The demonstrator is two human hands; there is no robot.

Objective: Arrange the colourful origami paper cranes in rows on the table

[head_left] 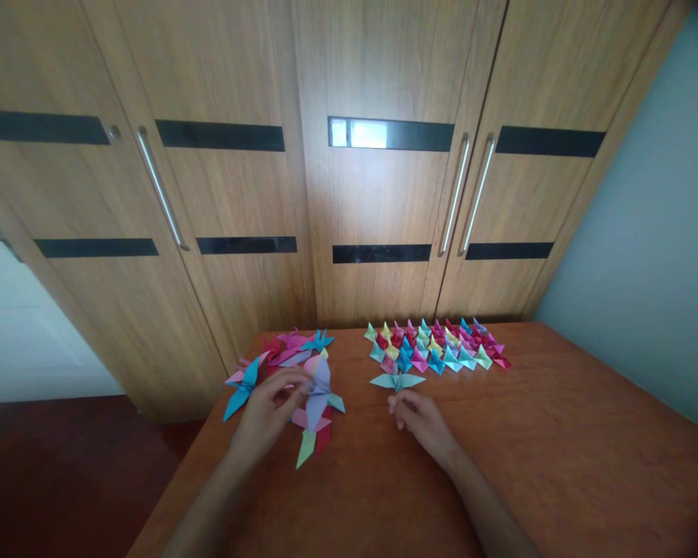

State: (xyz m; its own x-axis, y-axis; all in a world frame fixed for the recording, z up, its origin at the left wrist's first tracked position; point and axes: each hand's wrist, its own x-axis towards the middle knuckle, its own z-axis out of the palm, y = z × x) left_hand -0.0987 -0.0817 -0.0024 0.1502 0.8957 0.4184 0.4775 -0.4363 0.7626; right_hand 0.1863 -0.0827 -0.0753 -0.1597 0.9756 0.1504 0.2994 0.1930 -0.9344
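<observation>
Wooden wardrobe [372, 186] fills the upper frame: light brown doors, glossy black strips [221, 134], long metal handles [158, 188]; the strip at upper centre carries a bright reflection. Pale blue-grey wall [645, 271] at right edge. White door [23, 333] with a lever handle at left edge, dark red floor [81, 449] lower left. My table [529, 457]: reddish-brown wood, visible grain, lower half of frame. My left hand [272, 404], left of lower centre, pinches a lilac paper crane [319, 391] between thumb and fingers, over a mixed paper pile [276, 350]: pink, red, blue, green, overlapping, can't count. Blue crane [243, 387] just left of that hand. My right hand [422, 422], right of lower centre, has fingertips closed on the pale mint crane [410, 380], wings spread. Above it, centre right: folded pieces [436, 361] in close rows, many colours, points up.
</observation>
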